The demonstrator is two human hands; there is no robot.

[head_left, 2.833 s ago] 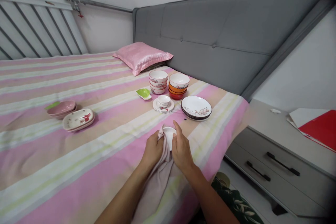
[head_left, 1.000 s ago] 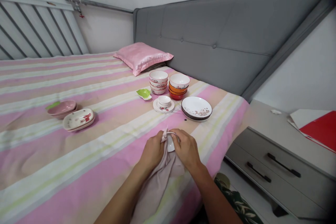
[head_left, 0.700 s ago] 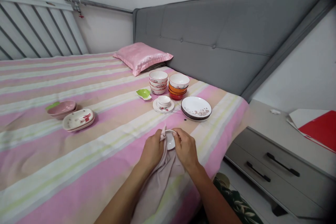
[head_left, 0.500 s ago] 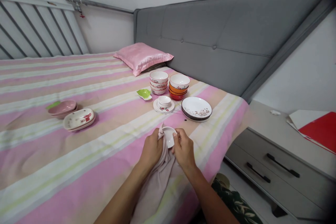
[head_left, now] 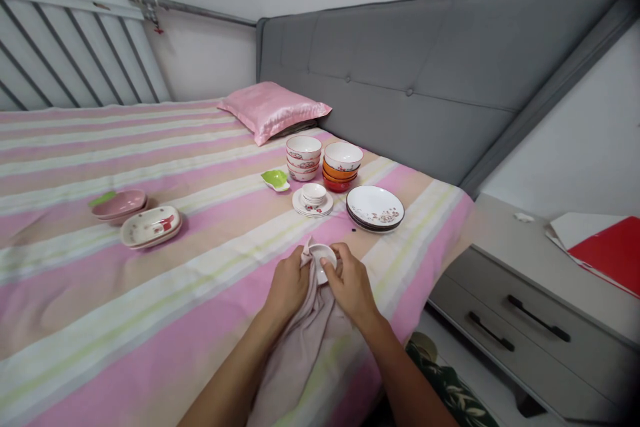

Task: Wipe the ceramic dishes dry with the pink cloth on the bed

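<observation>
Between my hands is a small white dish (head_left: 318,257), held above the striped bedspread (head_left: 210,307). My left hand (head_left: 290,283) is closed around a pale pink cloth (head_left: 300,360), which is bunched against the dish's left edge and hangs down toward me. Gripping the dish's right side, my right hand (head_left: 350,280) has its thumb on the inner face and its fingers around the rim. Just beyond lie small white bowls (head_left: 314,192) stacked on flowered saucers (head_left: 320,209), and a stack of brown-rimmed plates (head_left: 375,205).
Farther back stand patterned bowls (head_left: 303,159), a mixed stack with an orange bowl (head_left: 340,172), and a green leaf dish (head_left: 276,179). Left are pink dishes (head_left: 123,205) and cream dishes (head_left: 150,227). A pillow (head_left: 275,110), grey headboard (head_left: 390,60) and nightstand (head_left: 520,280) border the bed.
My right thumb has slid leftward from the dish's rim onto its inner face. The dish has dipped very slightly. The stacked dishes stay where they were.
</observation>
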